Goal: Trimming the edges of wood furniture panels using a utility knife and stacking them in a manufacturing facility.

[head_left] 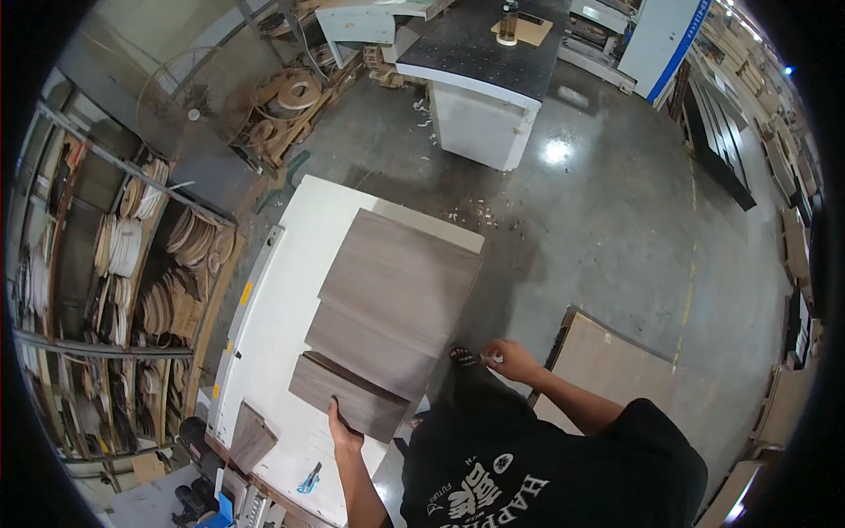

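At the near end of a white-topped workbench (pixel 264 352), my left hand (pixel 346 433) grips the edge of a small grey-brown wood-grain panel (pixel 339 394). The thumb lies on top of the panel, while the other fingers are mostly hidden. Larger panels of the same wood-grain look (pixel 387 299) lie just beyond it, with a dark gap between them. My right hand (pixel 512 363) is closed and held out right of the bench, over the floor. Something small and pale shows at its fingers, too small to name.
A blue utility knife (pixel 310 478) and a wood-grain offcut (pixel 253 436) lie on the bench's near end. Shelves of edging rolls (pixel 132 238) stand left, beside a fan (pixel 194 114). A stack of boards (pixel 607 352) stands right. Beyond is a black-topped machine table (pixel 466 53).
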`<state>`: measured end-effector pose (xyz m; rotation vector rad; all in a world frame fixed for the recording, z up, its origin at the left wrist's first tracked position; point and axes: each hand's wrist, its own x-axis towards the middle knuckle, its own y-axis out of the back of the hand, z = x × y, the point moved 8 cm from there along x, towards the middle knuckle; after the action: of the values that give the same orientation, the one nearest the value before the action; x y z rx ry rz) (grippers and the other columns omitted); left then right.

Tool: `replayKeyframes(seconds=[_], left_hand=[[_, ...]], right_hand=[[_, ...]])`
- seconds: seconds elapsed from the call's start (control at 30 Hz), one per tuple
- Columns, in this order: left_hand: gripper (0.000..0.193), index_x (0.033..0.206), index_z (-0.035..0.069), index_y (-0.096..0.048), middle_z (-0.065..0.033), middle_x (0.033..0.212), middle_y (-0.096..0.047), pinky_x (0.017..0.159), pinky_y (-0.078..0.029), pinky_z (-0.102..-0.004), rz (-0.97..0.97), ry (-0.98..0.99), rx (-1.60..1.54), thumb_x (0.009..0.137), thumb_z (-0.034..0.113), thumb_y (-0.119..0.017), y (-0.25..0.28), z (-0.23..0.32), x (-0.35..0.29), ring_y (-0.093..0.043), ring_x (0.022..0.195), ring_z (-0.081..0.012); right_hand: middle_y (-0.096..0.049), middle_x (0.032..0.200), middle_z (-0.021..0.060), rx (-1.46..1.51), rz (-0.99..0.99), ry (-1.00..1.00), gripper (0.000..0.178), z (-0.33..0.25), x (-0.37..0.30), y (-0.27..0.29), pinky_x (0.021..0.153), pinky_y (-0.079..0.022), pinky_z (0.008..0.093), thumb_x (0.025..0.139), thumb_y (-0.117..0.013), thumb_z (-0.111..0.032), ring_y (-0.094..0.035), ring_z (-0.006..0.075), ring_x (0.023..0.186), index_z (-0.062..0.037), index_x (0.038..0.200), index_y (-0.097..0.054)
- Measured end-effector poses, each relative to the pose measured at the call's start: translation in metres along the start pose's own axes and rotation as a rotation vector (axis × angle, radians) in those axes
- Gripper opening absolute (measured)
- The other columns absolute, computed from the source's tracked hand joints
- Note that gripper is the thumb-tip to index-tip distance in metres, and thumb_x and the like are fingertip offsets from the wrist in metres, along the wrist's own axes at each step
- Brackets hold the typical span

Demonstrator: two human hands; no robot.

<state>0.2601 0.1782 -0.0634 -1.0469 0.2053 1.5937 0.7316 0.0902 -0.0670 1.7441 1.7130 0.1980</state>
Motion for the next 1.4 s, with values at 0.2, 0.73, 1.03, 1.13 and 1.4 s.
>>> replayKeyframes(seconds=[0.2, 0.73, 1.03, 1.13, 1.4], left_hand=[[0.097, 0.175, 0.015, -0.028, -0.0085, 0.179, -0.035, 0.132, -0.030, -0.0493, -0.037, -0.045, 0.105, 0.104, 0.073, -0.059, -0.036, 0.002, 0.013, -0.036, 0.162, -0.0317], [0.093, 0.175, 0.001, -0.021, -0.0164, 0.184, -0.017, 0.138, -0.009, -0.0443, 0.023, -0.282, 0.196, 0.112, 0.065, -0.046, -0.048, 0.034, 0.026, -0.014, 0.170, -0.0299], [0.100, 0.175, 0.000, -0.016, -0.0174, 0.183, -0.020, 0.137, -0.015, -0.0457, -0.001, -0.230, 0.215, 0.111, 0.073, -0.040, -0.014, -0.024, -0.012, -0.019, 0.169, -0.0335], [0.093, 0.168, -0.007, -0.036, -0.0221, 0.169, -0.048, 0.134, -0.027, -0.0433, 0.034, -0.250, 0.192, 0.112, 0.067, -0.046, 0.022, -0.047, -0.030, -0.044, 0.157, -0.0316], [0.074, 0.118, -0.008, -0.078, -0.0125, 0.085, -0.078, 0.099, -0.055, -0.0393, 0.273, -0.597, 0.352, 0.121, 0.050, -0.032, 0.137, -0.001, -0.085, -0.073, 0.089, -0.0228]], right_hand=[[-0.078, 0.118, 0.0143, -0.171, -0.159, -0.056, 0.044, 0.037, 0.029, -0.013, 0.096, -0.060, 0.0482, 0.095, -0.076, -0.045, -0.075, 0.0357, 0.112, -0.0089, 0.120, -0.075], [-0.077, 0.124, 0.0179, -0.431, -0.432, 0.243, 0.053, 0.047, 0.071, -0.045, 0.094, -0.060, 0.0502, 0.094, -0.083, -0.042, -0.074, 0.0379, 0.110, -0.0088, 0.134, -0.070], [-0.080, 0.112, 0.0187, -0.332, -0.498, 0.053, 0.053, 0.088, 0.031, -0.096, 0.090, -0.061, 0.0440, 0.095, -0.085, -0.039, -0.078, 0.0351, 0.102, -0.0026, 0.131, -0.070], [-0.081, 0.109, 0.0186, -0.333, -0.521, -0.030, 0.050, 0.109, 0.001, -0.112, 0.087, -0.062, 0.0435, 0.095, -0.084, -0.038, -0.078, 0.0335, 0.099, -0.0055, 0.130, -0.070], [-0.081, 0.103, 0.0171, -0.300, -0.414, -0.108, 0.034, 0.105, -0.121, -0.096, 0.084, -0.062, 0.0423, 0.094, -0.076, -0.019, -0.079, 0.0303, 0.092, -0.0087, 0.126, -0.076]])
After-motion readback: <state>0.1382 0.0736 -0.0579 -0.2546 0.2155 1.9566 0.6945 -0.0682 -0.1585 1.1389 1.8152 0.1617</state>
